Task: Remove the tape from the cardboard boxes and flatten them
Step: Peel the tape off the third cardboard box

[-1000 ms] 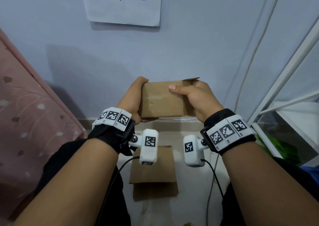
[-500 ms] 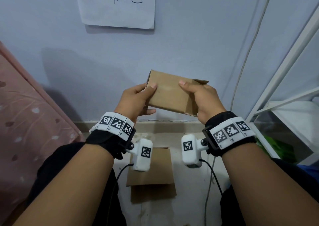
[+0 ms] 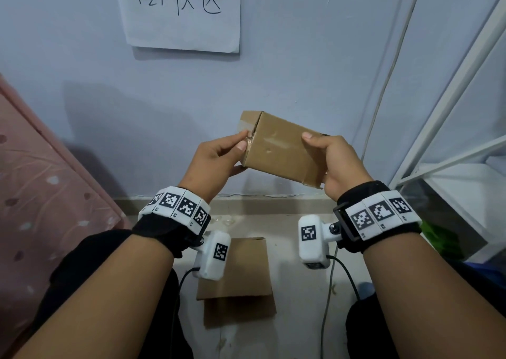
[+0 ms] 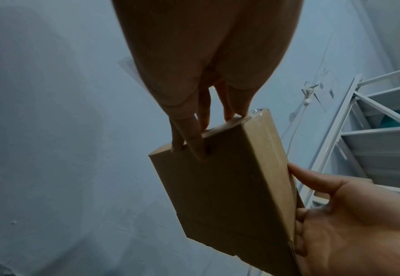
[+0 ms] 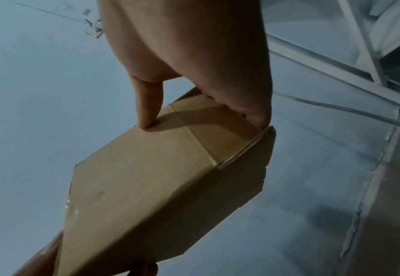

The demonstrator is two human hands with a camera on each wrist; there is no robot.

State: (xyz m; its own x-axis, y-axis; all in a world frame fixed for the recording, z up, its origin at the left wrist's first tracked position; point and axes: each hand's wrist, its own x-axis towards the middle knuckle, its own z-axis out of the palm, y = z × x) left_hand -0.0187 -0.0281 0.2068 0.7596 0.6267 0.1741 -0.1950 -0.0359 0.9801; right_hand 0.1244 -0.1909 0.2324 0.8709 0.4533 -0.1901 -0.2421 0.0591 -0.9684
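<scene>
A small brown cardboard box [image 3: 282,150] is held in the air in front of the wall, tilted with its left end higher. My right hand [image 3: 334,161] grips its right end, thumb on the near face. My left hand [image 3: 219,156] is at the left end, where thumb and forefinger pinch the crinkled clear tape [image 3: 250,139] on the edge. In the left wrist view the fingers [image 4: 194,134] lie on the box [image 4: 222,186] end, with the tape [image 4: 257,111] at the corner. In the right wrist view the thumb [image 5: 146,112] presses on the box [image 5: 158,186].
Flattened cardboard [image 3: 238,273] lies on the floor below my wrists. A white metal rack [image 3: 451,98] stands at the right, pink bedding [image 3: 41,180] at the left. A paper sign [image 3: 183,10] hangs on the wall, and a cable [image 3: 391,71] runs down it.
The box has turned and tilted, its left end now up and showing. My left hand went from cupping that end to pinching at the taped edge. The right hand kept its grip.
</scene>
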